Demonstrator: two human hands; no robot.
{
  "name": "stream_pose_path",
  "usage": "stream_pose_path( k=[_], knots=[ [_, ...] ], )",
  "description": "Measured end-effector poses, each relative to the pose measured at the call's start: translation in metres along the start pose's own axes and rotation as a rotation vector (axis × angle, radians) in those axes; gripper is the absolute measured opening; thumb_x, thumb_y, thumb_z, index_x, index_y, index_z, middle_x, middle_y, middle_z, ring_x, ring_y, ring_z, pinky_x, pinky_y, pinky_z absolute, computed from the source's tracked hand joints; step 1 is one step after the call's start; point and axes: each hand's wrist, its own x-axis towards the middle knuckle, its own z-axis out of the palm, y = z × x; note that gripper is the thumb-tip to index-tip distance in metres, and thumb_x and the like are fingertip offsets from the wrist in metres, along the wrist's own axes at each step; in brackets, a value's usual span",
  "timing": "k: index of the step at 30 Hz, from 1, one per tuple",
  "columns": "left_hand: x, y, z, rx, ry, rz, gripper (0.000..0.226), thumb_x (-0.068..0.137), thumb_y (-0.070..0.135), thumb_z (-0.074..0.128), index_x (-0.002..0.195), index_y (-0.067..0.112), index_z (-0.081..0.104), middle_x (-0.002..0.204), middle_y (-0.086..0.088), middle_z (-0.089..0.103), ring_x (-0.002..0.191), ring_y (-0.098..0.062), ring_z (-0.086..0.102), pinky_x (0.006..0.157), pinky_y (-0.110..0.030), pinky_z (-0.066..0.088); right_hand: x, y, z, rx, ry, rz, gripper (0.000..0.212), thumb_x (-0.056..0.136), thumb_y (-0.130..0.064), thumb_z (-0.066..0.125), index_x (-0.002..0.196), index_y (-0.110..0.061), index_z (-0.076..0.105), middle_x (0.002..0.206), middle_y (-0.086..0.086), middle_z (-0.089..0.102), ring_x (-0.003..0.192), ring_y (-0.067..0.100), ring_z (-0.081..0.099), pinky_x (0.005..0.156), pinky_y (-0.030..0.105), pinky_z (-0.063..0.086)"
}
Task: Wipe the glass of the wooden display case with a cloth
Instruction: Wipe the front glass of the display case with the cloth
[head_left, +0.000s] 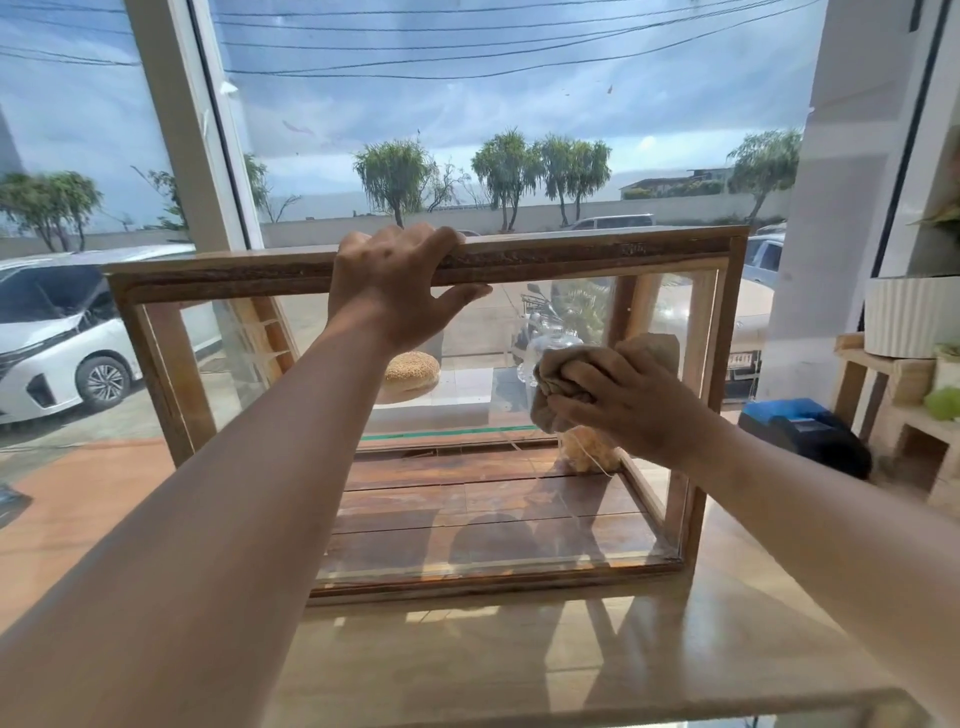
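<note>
Glass (467, 509) of the wooden display case (571, 254) is facing the person, the case sitting on a pale counter (675, 649) just in front of a big window (467, 130) looking out on parked cars and trees. Against the right part of that front pane the right hand (628, 402) is pressing a bunched tan cloth (558, 387), fingers curled together and clamped on the wad, a loose thread trailing down below it. Up on the top rail, the left hand (395, 286) is steadying the case — fingers hooked over the far edge of the wood, thumb stretched apart along the near face. Inside, a sesame bun (410, 370) is sitting toward the back, and a pale bag of something is showing behind the cloth, too blurred to name. As for progress, the pane is showing streaks and faint smears low down and toward the middle, so the wiping looks underway rather than finished — the lower band, the left half behind the forearm and the side panes all seem left to do, though glare is making it hard to judge. Off to the right, a white ribbed planter (909, 317) is resting on a wooden shelf, near a blue and black device (800, 426).
</note>
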Motion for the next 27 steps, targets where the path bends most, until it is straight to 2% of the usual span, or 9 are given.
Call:
stream_pose_path(
  k=[2, 6, 10, 13, 16, 18, 20, 24, 27],
  knots=[
    [0.0, -0.001, 0.001, 0.002, -0.005, -0.003, 0.049, 0.084, 0.072, 0.044, 0.111, 0.032, 0.053, 0.097, 0.005, 0.065, 0.088, -0.025, 0.062, 0.076, -0.037, 0.04, 0.031, -0.007, 0.002, 0.006, 0.015, 0.001, 0.04, 0.083, -0.005, 0.052, 0.119, -0.024, 0.048, 0.122, 0.006, 0.045, 0.104, 0.028, 0.046, 0.084, 0.041, 0.038],
    [0.001, -0.006, 0.001, -0.007, -0.031, 0.022, 0.051, 0.085, 0.07, 0.043, 0.113, 0.028, 0.052, 0.098, 0.002, 0.064, 0.087, -0.026, 0.062, 0.078, -0.038, 0.043, 0.069, 0.014, -0.001, -0.022, 0.064, 0.126, 0.036, 0.082, -0.003, 0.054, 0.113, -0.022, 0.052, 0.114, 0.007, 0.058, 0.099, 0.03, 0.048, 0.079, 0.041, 0.044],
    [-0.001, -0.018, -0.006, -0.005, -0.069, 0.063, 0.054, 0.086, 0.071, 0.042, 0.121, 0.03, 0.05, 0.106, 0.002, 0.066, 0.09, -0.028, 0.064, 0.08, -0.04, 0.049, 0.028, 0.018, -0.003, -0.009, 0.011, 0.22, 0.042, 0.08, -0.005, 0.06, 0.118, -0.021, 0.053, 0.118, 0.009, 0.047, 0.103, 0.033, 0.047, 0.081, 0.045, 0.042],
    [-0.004, -0.023, -0.011, 0.014, -0.073, 0.041, 0.056, 0.086, 0.073, 0.041, 0.125, 0.034, 0.05, 0.111, 0.002, 0.067, 0.092, -0.029, 0.065, 0.078, -0.039, 0.05, 0.008, 0.001, -0.004, 0.023, -0.036, 0.149, 0.042, 0.08, -0.007, 0.058, 0.12, -0.02, 0.052, 0.119, 0.009, 0.048, 0.104, 0.033, 0.048, 0.081, 0.045, 0.042],
    [-0.004, -0.021, -0.012, 0.024, -0.091, 0.017, 0.059, 0.085, 0.075, 0.038, 0.127, 0.037, 0.05, 0.113, 0.004, 0.066, 0.093, -0.027, 0.064, 0.078, -0.037, 0.049, 0.032, -0.015, -0.002, 0.047, -0.031, 0.075, 0.035, 0.09, -0.004, 0.041, 0.117, -0.022, 0.052, 0.118, 0.006, 0.049, 0.101, 0.029, 0.049, 0.08, 0.042, 0.046],
    [-0.004, -0.021, -0.012, 0.016, -0.082, 0.008, 0.058, 0.084, 0.076, 0.039, 0.126, 0.037, 0.051, 0.113, 0.005, 0.067, 0.093, -0.026, 0.064, 0.079, -0.036, 0.048, 0.058, -0.017, 0.001, 0.029, 0.004, 0.062, 0.035, 0.088, -0.004, 0.049, 0.116, -0.024, 0.053, 0.115, 0.004, 0.055, 0.099, 0.028, 0.051, 0.079, 0.041, 0.046],
    [-0.004, -0.023, -0.009, 0.018, -0.058, 0.011, 0.059, 0.083, 0.076, 0.039, 0.125, 0.037, 0.053, 0.113, 0.005, 0.068, 0.094, -0.026, 0.065, 0.078, -0.036, 0.048, 0.075, -0.007, 0.0, 0.018, 0.023, 0.126, 0.042, 0.081, -0.007, 0.061, 0.118, -0.025, 0.053, 0.113, 0.002, 0.06, 0.099, 0.028, 0.051, 0.08, 0.04, 0.044],
    [-0.004, -0.026, -0.004, 0.038, -0.021, 0.045, 0.061, 0.083, 0.076, 0.036, 0.124, 0.034, 0.055, 0.11, 0.004, 0.069, 0.091, -0.027, 0.067, 0.074, -0.036, 0.05, 0.054, 0.015, -0.005, -0.008, 0.039, 0.231, 0.041, 0.083, -0.008, 0.059, 0.12, -0.023, 0.052, 0.112, 0.006, 0.062, 0.1, 0.03, 0.047, 0.08, 0.042, 0.04],
    [-0.006, -0.027, -0.003, 0.033, -0.005, 0.044, 0.059, 0.085, 0.076, 0.039, 0.123, 0.034, 0.055, 0.109, 0.004, 0.07, 0.09, -0.028, 0.067, 0.072, -0.036, 0.052, 0.021, 0.005, -0.003, -0.007, -0.025, 0.207, 0.04, 0.086, -0.009, 0.058, 0.124, -0.02, 0.051, 0.116, 0.008, 0.061, 0.101, 0.031, 0.047, 0.08, 0.044, 0.044]
  ],
)
